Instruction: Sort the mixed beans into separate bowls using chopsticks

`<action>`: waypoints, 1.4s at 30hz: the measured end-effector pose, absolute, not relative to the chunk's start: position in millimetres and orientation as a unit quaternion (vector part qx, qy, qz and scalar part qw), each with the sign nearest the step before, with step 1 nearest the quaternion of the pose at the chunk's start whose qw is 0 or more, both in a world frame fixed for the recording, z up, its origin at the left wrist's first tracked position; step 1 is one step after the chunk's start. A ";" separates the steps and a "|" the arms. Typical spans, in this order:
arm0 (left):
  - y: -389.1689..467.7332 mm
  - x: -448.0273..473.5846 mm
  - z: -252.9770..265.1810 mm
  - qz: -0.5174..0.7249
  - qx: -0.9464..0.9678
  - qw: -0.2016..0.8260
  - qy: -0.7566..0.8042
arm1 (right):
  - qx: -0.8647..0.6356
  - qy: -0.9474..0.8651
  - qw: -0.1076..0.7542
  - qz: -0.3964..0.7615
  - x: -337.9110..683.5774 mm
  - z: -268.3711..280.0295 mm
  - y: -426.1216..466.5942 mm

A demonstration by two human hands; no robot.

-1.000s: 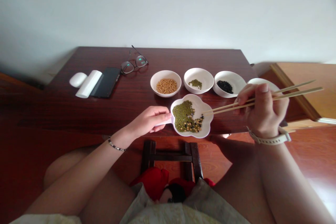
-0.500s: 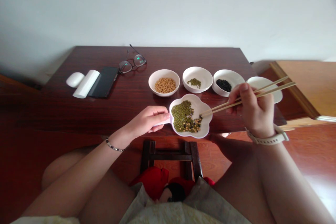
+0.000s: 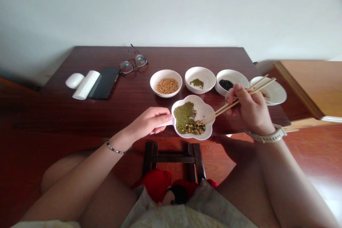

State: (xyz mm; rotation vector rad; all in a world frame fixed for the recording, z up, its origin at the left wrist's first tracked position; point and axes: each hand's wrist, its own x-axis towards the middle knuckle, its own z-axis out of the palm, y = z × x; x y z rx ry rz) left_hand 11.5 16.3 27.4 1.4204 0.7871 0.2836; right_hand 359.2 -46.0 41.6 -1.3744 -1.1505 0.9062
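My left hand (image 3: 156, 120) is closed round the handle of a white flower-shaped bowl (image 3: 210, 108) at the table's front edge. Green beans (image 3: 185, 114) fill its left side, with mixed black and yellow beans (image 3: 196, 127) along the bottom. My right hand (image 3: 251, 108) grips a pair of chopsticks (image 3: 224, 108), whose tips reach into the bowl by the mixed beans. Behind stand a bowl of yellow beans (image 3: 167, 86), a bowl with a few green beans (image 3: 197, 83) and a bowl of black beans (image 3: 226, 84). At far right, a white bowl (image 3: 279, 94) is partly hidden by my right hand.
On the table's left lie glasses (image 3: 133, 65), a dark phone (image 3: 104, 82), a white cylinder (image 3: 87, 84) and a white rounded case (image 3: 74, 80). A wooden cabinet (image 3: 310, 85) stands at the right. Below the table edge is a dark stool (image 3: 173, 158).
My right hand has shifted slightly left and the chopsticks have tilted more steeply, their tips moving a little left and down among the mixed beans. My left hand keeps its hold.
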 end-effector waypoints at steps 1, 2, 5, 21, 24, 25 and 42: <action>16.2 11.6 27.7 0.127 0.632 0.680 0.351 | -0.577 -0.488 0.530 0.385 359.2 41.3 -45.4; 16.1 11.8 28.0 0.128 0.631 0.680 0.351 | -0.577 -0.492 0.523 0.390 358.9 41.3 -44.9; 15.8 12.3 28.6 0.130 0.629 0.682 0.350 | -0.572 -0.504 0.505 0.405 356.1 41.4 -43.9; 15.8 13.3 29.4 0.122 0.633 0.679 0.351 | -0.558 -0.462 0.461 0.513 344.5 32.7 -41.7; 15.4 13.5 29.7 0.124 0.636 0.674 0.354 | -0.554 -0.459 0.463 0.518 342.8 32.1 -41.6; 15.2 13.7 29.9 0.125 0.637 0.673 0.355 | -0.554 -0.459 0.463 0.518 342.4 32.2 -41.5; 14.4 13.6 29.6 0.141 0.630 0.676 0.355 | -0.540 -0.396 0.508 0.542 335.6 34.1 -41.2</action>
